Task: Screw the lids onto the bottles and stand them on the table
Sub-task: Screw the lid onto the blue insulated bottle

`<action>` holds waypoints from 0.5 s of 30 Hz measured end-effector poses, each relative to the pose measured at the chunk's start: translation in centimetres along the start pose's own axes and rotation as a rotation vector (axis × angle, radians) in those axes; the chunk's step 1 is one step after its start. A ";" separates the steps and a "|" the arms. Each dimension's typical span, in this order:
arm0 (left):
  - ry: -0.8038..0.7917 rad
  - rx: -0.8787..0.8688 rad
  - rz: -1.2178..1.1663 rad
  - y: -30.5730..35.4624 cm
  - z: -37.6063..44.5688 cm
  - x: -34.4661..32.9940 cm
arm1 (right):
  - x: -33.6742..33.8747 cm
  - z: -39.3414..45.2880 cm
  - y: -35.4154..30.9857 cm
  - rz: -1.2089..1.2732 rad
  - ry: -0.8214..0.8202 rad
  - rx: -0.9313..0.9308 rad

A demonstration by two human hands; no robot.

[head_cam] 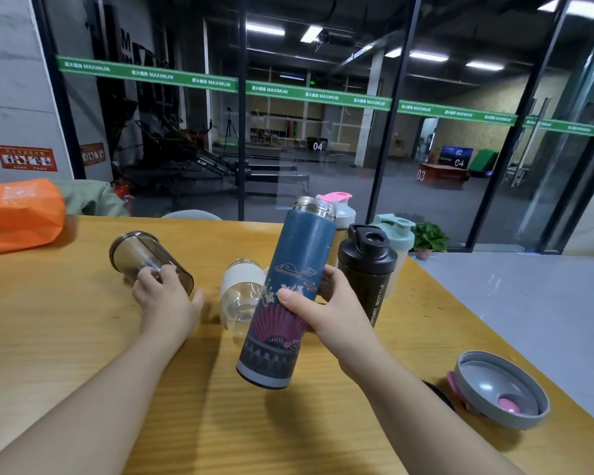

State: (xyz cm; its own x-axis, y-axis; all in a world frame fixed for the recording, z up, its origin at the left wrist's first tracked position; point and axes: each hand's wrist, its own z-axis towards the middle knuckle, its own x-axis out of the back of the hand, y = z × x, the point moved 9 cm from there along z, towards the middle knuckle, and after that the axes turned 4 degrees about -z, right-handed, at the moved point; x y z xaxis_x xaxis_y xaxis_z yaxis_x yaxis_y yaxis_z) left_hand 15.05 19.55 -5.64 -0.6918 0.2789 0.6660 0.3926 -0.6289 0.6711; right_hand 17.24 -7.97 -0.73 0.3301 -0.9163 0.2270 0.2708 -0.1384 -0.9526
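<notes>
Gym: rowing machines (220,166) & numbered plyo boxes (441,176) behind glass.

You sit at a wooden table (66,337) facing a glass wall (323,132) with a green band (316,96). Beyond it lies a dim gym under ceiling strip lights (264,29). A grey tiled floor (528,286) runs to your right.

Head-worn camera looks forward and down, close over the table (83,337).
</notes>
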 end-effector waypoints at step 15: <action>0.010 0.324 -0.381 -0.9 1.8 0.1 | 0.8 0.7 0.8 -0.018 0.030 0.000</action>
State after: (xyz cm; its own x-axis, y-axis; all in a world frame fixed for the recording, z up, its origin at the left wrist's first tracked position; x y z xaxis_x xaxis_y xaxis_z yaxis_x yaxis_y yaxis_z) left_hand 15.72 21.48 -5.58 -0.8277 0.4370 0.3519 0.2782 -0.2251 0.9338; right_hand 18.37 -8.59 -1.15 0.2980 -0.9245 0.2377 0.2763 -0.1548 -0.9485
